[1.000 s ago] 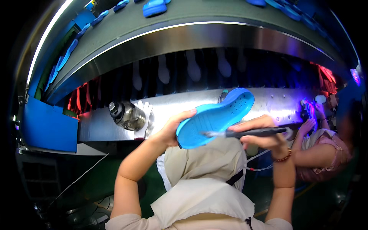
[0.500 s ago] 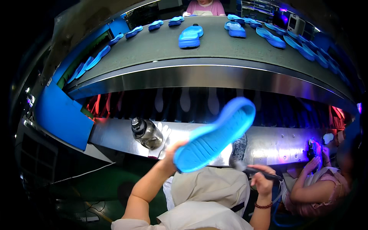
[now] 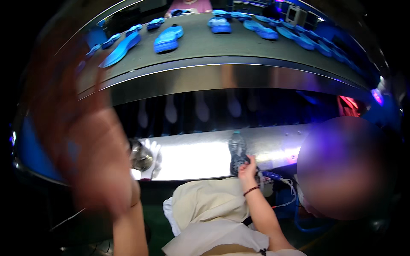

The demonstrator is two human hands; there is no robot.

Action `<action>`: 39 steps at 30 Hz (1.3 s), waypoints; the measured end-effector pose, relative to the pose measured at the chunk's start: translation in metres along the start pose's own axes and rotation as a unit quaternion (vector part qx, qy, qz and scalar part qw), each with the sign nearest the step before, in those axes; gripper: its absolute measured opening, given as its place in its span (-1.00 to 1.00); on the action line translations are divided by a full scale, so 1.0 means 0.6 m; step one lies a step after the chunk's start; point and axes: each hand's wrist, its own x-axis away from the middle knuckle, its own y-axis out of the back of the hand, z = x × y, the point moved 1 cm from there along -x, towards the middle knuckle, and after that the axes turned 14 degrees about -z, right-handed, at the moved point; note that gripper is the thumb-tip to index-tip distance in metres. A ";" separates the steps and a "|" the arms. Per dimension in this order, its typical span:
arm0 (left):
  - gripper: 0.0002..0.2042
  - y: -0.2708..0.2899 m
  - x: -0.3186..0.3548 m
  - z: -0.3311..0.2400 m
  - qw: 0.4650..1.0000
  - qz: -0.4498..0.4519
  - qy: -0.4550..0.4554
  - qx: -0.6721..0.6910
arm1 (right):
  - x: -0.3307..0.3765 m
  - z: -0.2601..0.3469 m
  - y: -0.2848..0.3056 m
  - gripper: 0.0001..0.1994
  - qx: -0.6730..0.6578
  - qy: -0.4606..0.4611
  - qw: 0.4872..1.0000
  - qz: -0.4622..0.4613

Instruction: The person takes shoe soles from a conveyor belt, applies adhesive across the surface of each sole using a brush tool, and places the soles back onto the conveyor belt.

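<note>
My left hand (image 3: 96, 149) is raised close to the camera at the left, badly blurred, with its fingers spread and nothing visible in it. Past it, a bright blue shoe sole (image 3: 121, 50) rests on the grey belt. At the metal ledge, my right hand (image 3: 247, 170) has its fingers closed at the near end of a dark grey, patterned shoe sole (image 3: 238, 147), seemingly gripping it. That sole lies on the ledge and its near end is partly covered by my fingers. I cannot make out the brush now.
A dark bottle (image 3: 141, 157) and a white glove (image 3: 153, 153) are on the left of the ledge (image 3: 192, 158). More blue soles stand along the belt (image 3: 200, 47). A blurred round area (image 3: 348, 168) hides the right side. Another person (image 3: 190, 5) sits beyond the belt.
The blue sole has left my left hand for the belt, and that hand has risen leftward, opening. My right hand has moved to the dark sole; its brush has gone from sight. The view has shifted.
</note>
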 end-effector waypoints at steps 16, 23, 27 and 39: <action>-0.40 0.000 0.035 -0.051 0.940 -0.011 -0.249 -0.231 | -0.057 -0.121 0.018 -0.39 -0.157 -0.300 0.941 -0.003; -0.41 0.010 0.033 -0.059 0.918 -0.054 -0.294 -0.260 | 0.044 -0.008 -0.025 -0.59 0.064 -0.155 0.947 0.273; -0.41 0.030 0.031 -0.084 0.899 -0.047 -0.317 -0.299 | 0.417 0.194 -0.087 -0.74 0.111 0.235 0.749 0.609; -0.43 0.045 0.035 -0.134 0.857 -0.062 -0.358 -0.366 | 0.512 0.284 -0.058 -0.69 0.266 0.541 0.527 0.599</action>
